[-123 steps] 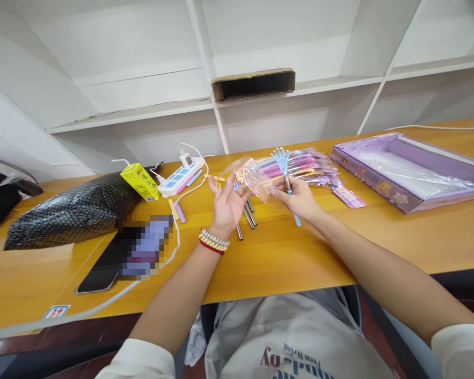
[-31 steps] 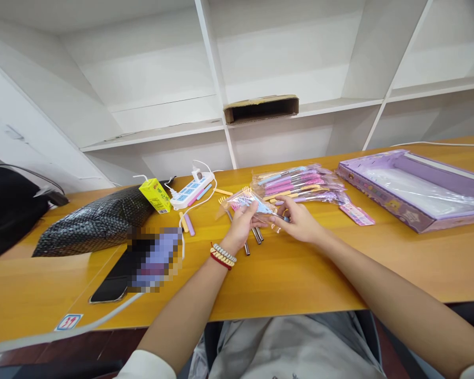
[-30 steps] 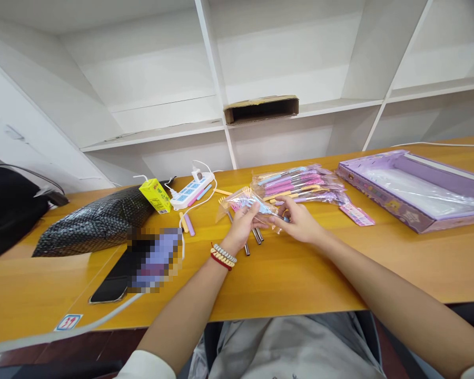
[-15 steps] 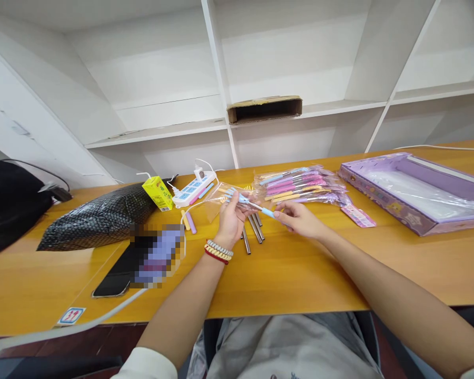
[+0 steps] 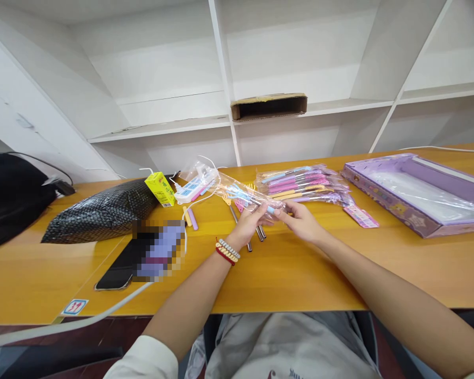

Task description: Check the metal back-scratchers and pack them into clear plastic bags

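Note:
A blue claw-headed telescopic back scratcher (image 5: 270,210) lies inside a long clear plastic bag (image 5: 222,179). My left hand (image 5: 248,226) is closed around the lower part of the bag, beneath the blue handle. At the handle end, my right hand (image 5: 303,222) pinches the bag's edge. Below and behind the left hand rest several metal back scratcher rods (image 5: 234,215) with yellow and pink claw heads, partly covered by the bag and fingers. To the right is a pile of bagged back scratchers (image 5: 300,181) in blue, pink, yellow and purple.
Loose yellow and purple handles (image 5: 193,219) lie left of the rods, near a white power strip (image 5: 191,189). Further left are a yellow drink carton (image 5: 160,189), a black bubble-wrap parcel (image 5: 98,213) and a phone (image 5: 116,266). A purple display box (image 5: 403,208) stands at right.
The back scratcher has gone deeper into the bag, which now stretches over its handle. My left hand has slid from the claw end toward the handle; my right hand has shifted to the bag's edge.

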`<action>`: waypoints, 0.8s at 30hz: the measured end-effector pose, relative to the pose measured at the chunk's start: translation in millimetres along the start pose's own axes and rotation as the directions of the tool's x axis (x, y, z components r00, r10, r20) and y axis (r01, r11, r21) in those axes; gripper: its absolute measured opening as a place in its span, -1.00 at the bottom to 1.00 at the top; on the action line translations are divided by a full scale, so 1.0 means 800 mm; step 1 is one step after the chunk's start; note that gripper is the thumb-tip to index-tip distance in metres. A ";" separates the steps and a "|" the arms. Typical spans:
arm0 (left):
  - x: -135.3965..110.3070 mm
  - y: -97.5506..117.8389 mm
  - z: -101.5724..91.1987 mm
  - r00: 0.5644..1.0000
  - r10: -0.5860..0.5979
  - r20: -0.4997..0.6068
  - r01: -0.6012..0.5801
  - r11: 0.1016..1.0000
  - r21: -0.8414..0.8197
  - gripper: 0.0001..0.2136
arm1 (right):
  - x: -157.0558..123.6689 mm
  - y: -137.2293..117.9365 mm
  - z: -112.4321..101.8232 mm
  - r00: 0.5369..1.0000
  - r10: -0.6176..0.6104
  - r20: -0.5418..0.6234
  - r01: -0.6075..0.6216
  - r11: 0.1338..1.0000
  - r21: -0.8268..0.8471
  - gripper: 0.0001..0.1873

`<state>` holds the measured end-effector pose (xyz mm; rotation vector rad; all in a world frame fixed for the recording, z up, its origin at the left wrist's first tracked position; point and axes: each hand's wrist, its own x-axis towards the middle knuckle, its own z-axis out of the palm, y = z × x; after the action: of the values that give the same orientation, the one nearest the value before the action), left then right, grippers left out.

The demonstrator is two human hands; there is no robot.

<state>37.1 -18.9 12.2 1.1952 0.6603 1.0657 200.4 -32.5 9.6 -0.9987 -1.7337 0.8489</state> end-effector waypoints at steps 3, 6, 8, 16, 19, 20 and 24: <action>0.001 0.003 -0.003 0.999 0.036 -0.018 -0.037 0.998 -0.060 -0.70 | 0.004 0.003 -0.006 0.998 0.027 -0.058 -0.027 1.000 -0.001 -0.63; 0.003 0.012 -0.009 0.981 0.114 -0.156 -0.140 0.975 -0.170 -0.74 | 0.005 0.002 -0.011 0.995 0.028 -0.093 -0.030 0.999 -0.020 -0.64; 0.004 0.019 -0.014 0.962 0.139 -0.236 -0.186 0.964 -0.192 -0.75 | 0.005 0.000 -0.012 0.997 0.010 -0.082 -0.015 0.998 -0.059 -0.65; 0.008 0.034 -0.025 0.929 0.151 -0.338 -0.229 0.952 -0.203 -0.79 | 0.006 0.000 -0.013 0.980 0.199 0.007 -0.190 0.922 0.338 -0.65; 0.008 0.040 -0.029 0.902 0.181 -0.391 -0.282 0.934 -0.219 -0.80 | 0.009 0.001 -0.020 0.972 0.216 0.098 -0.233 0.802 0.549 -0.64; 0.008 0.042 -0.030 0.894 0.189 -0.406 -0.297 0.929 -0.223 -0.80 | 0.009 0.002 -0.022 0.972 0.205 0.117 -0.234 0.773 0.589 -0.64; 0.006 0.047 -0.029 0.892 0.192 -0.410 -0.315 0.913 -0.259 -0.81 | 0.006 0.003 -0.028 0.976 0.166 0.142 -0.218 0.714 0.665 -0.67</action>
<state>7.3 -4.3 42.0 0.8115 0.5998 1.5901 220.8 -24.6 16.8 -0.6434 -1.2052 1.5347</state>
